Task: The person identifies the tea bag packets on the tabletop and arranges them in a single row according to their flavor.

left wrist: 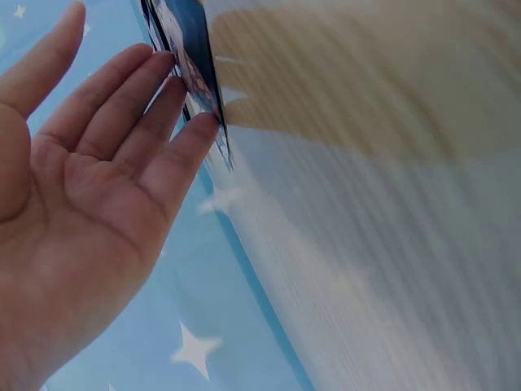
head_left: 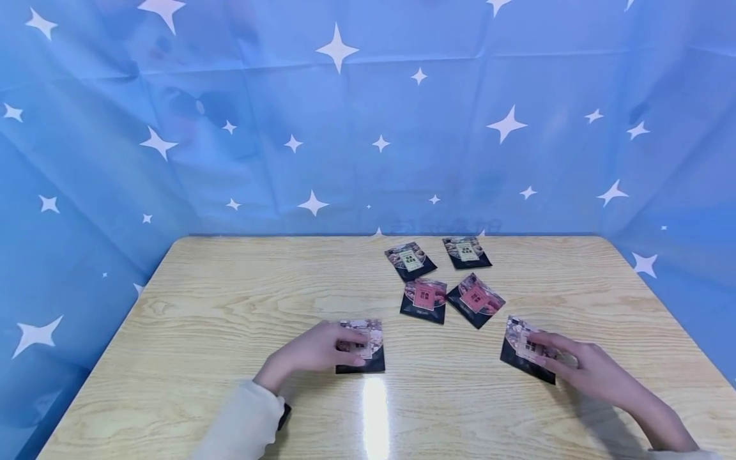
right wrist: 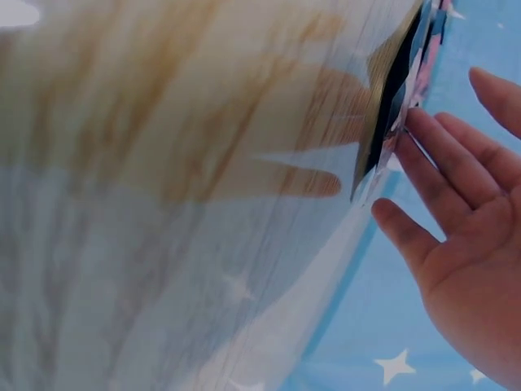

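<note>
My left hand (head_left: 313,350) rests its fingertips on a flat black packet (head_left: 372,361) with a pale label, which lies near the middle of the table. In the left wrist view the fingers of the left hand (left wrist: 114,171) are extended, with the thumb held away from the packet (left wrist: 195,57). Over on the right, my right hand (head_left: 592,370) touches a similar packet (head_left: 517,356), lying at a slant. The right wrist view has that hand (right wrist: 472,220) with straight fingers, tips against the packet (right wrist: 399,90), thumb apart.
Beyond the hands lie two packets with red labels, one straighter (head_left: 424,299) and one turned (head_left: 476,300). Behind them are two with pale green labels, a left one (head_left: 411,260) and a right one (head_left: 467,253). A blue star-patterned cloth (head_left: 368,160) hangs behind the wooden table (head_left: 230,294).
</note>
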Tool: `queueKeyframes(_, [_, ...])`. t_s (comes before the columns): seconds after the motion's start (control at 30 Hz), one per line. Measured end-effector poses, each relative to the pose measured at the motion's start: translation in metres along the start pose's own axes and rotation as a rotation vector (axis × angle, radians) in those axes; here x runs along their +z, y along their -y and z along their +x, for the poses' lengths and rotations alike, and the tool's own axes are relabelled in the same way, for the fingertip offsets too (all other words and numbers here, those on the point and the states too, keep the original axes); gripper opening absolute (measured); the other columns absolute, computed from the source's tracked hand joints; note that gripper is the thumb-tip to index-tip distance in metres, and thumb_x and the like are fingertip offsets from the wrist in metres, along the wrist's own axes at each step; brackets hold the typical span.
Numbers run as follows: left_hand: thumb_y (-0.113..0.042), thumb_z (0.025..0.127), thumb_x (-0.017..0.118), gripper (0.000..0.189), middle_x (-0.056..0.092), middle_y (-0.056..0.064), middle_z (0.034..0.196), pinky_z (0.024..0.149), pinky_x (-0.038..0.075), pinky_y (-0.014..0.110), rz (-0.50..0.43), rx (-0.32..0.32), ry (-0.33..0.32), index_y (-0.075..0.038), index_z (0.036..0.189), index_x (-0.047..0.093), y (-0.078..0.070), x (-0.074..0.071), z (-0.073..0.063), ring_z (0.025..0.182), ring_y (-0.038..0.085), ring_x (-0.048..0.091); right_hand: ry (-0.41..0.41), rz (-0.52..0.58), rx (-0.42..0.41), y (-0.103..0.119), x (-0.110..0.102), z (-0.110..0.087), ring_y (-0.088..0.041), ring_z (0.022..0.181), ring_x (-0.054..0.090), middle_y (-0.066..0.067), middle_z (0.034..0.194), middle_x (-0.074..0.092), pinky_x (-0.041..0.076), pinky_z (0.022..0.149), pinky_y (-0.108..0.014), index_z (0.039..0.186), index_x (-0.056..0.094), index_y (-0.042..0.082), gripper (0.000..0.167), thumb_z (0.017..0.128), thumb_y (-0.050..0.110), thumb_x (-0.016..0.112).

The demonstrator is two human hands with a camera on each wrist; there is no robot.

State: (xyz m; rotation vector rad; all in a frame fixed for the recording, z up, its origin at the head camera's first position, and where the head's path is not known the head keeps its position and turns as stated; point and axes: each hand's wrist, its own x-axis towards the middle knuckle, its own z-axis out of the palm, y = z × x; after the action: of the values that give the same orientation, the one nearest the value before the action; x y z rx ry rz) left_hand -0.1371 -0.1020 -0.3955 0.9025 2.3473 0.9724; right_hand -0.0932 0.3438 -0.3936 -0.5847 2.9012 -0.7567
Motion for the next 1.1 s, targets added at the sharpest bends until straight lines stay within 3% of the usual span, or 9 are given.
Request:
queueKeyframes(0.2, [-0.029, 0.088, 0.061, 0.045, 0.06, 0.012, 0.118, 0.056, 0.04, 0.023, -0.041, -0.056, -0.051, -0.002, 0.123, 0.057, 0.014, -0.013, -0.023, 0.043, 0.004, 0.028, 0.012, 0.005, 0.022, 0.0, 0.0, 0.0, -0.033, 0.101, 0.057, -0.021, 0.124, 0.053, 0.049, 0.069, -0.043, 0.126, 0.054, 0.004, 0.039, 0.09, 0.02, 0.059])
queueKeyframes(0.33, [-0.027, 0.088, 0.062, 0.045, 0.062, 0.012, 0.11, 0.044, 0.033, 0.022, -0.084, -0.094, -0.077, 0.001, 0.124, 0.056, 0.02, -0.022, -0.037, 0.041, 0.005, 0.024, -0.001, -0.006, 0.013, 0.0, 0.0, 0.0, -0.036, 0.102, 0.055, -0.021, 0.123, 0.054, 0.049, 0.069, -0.043, 0.125, 0.055, 0.004, 0.038, 0.09, 0.019, 0.06])
queueKeyframes(0.47, [-0.024, 0.088, 0.062, 0.043, 0.059, 0.006, 0.077, 0.042, 0.031, 0.02, -0.077, -0.134, -0.102, -0.001, 0.124, 0.057, 0.025, -0.028, -0.048, 0.041, 0.005, 0.024, -0.009, -0.006, 0.002, 0.001, 0.0, -0.001, -0.039, 0.103, 0.053, -0.021, 0.123, 0.054, 0.049, 0.07, -0.047, 0.125, 0.055, 0.004, 0.038, 0.09, 0.018, 0.06])
queueKeyframes(0.57, [-0.021, 0.089, 0.061, 0.04, 0.061, 0.009, 0.079, 0.044, 0.034, 0.022, -0.054, -0.141, -0.124, -0.001, 0.124, 0.057, 0.028, -0.029, -0.053, 0.04, 0.005, 0.025, -0.01, -0.002, 0.002, 0.001, 0.0, -0.001, -0.04, 0.103, 0.053, -0.022, 0.123, 0.054, 0.048, 0.071, -0.049, 0.125, 0.055, 0.004, 0.038, 0.09, 0.017, 0.059])
queueKeyframes(0.7, [-0.019, 0.09, 0.059, 0.04, 0.056, 0.017, 0.121, 0.059, 0.044, 0.026, -0.023, -0.13, -0.17, -0.001, 0.125, 0.056, 0.028, -0.029, -0.053, 0.056, 0.009, 0.047, -0.013, -0.005, 0.002, 0.001, 0.0, 0.0, -0.04, 0.103, 0.053, -0.021, 0.123, 0.054, 0.047, 0.072, -0.05, 0.124, 0.056, 0.004, 0.037, 0.09, 0.018, 0.059])
queueKeyframes(0.77, [-0.02, 0.09, 0.06, 0.04, 0.055, 0.017, 0.123, 0.069, 0.046, 0.031, -0.004, -0.133, -0.196, -0.002, 0.126, 0.055, 0.026, -0.028, -0.052, 0.074, 0.014, 0.056, -0.014, -0.008, 0.003, 0.001, -0.001, 0.0, -0.04, 0.103, 0.053, -0.021, 0.122, 0.054, 0.047, 0.072, -0.05, 0.124, 0.056, 0.004, 0.037, 0.09, 0.018, 0.059])
queueKeyframes(0.87, [-0.021, 0.089, 0.061, 0.043, 0.052, 0.017, 0.127, 0.066, 0.046, 0.031, -0.021, -0.136, -0.223, -0.002, 0.128, 0.054, 0.023, -0.026, -0.049, 0.072, 0.015, 0.055, -0.012, -0.009, 0.007, 0.002, -0.001, 0.0, -0.04, 0.104, 0.052, -0.021, 0.123, 0.054, 0.047, 0.072, -0.049, 0.124, 0.056, 0.004, 0.037, 0.09, 0.018, 0.059])
queueKeyframes(1.0, [-0.023, 0.088, 0.062, 0.049, 0.061, 0.013, 0.102, 0.048, 0.039, 0.026, -0.044, -0.145, -0.229, -0.002, 0.131, 0.05, 0.02, -0.022, -0.047, 0.05, 0.008, 0.04, -0.002, -0.005, 0.016, 0.003, -0.001, 0.0, -0.041, 0.105, 0.051, -0.022, 0.124, 0.053, 0.047, 0.072, -0.049, 0.124, 0.055, 0.004, 0.037, 0.091, 0.019, 0.058])
queueKeyframes(1.1, [-0.024, 0.089, 0.061, 0.05, 0.053, 0.002, 0.072, 0.047, 0.037, 0.024, -0.023, -0.15, -0.227, 0.0, 0.131, 0.049, 0.02, -0.018, -0.046, 0.049, 0.006, 0.038, 0.0, 0.0, 0.019, 0.003, -0.002, 0.0, -0.042, 0.106, 0.051, -0.024, 0.124, 0.052, 0.047, 0.073, -0.05, 0.124, 0.056, 0.003, 0.037, 0.091, 0.019, 0.058])
